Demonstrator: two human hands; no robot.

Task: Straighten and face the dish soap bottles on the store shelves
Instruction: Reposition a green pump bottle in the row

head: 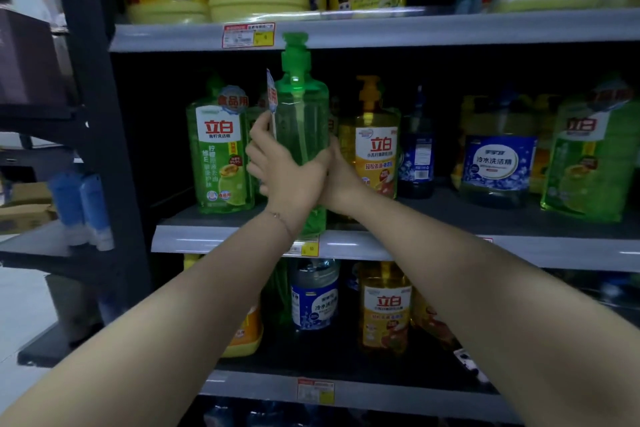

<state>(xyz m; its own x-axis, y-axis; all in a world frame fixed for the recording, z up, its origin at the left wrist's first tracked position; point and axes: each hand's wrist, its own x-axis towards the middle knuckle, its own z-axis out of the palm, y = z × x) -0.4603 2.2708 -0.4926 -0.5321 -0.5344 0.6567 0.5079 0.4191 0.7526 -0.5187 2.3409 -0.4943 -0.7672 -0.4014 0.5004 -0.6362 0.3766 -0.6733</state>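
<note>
Facing step, seemingly: left hand [284,173], right hand [341,180] clasp green pump bottle [304,121], label [272,102] sideways. Next: twist label frontward, seat on shelf [415,247].

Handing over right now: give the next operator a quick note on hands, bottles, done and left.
Left hand and right hand both grip the green pump bottle, upright at the middle shelf front, label turned leftward.
Done: green labelled bottle and yellow bottle beside it face forward.
Left: turn the held bottle's label forward, set it down; dark blue bottle shows its barcode side.
</note>
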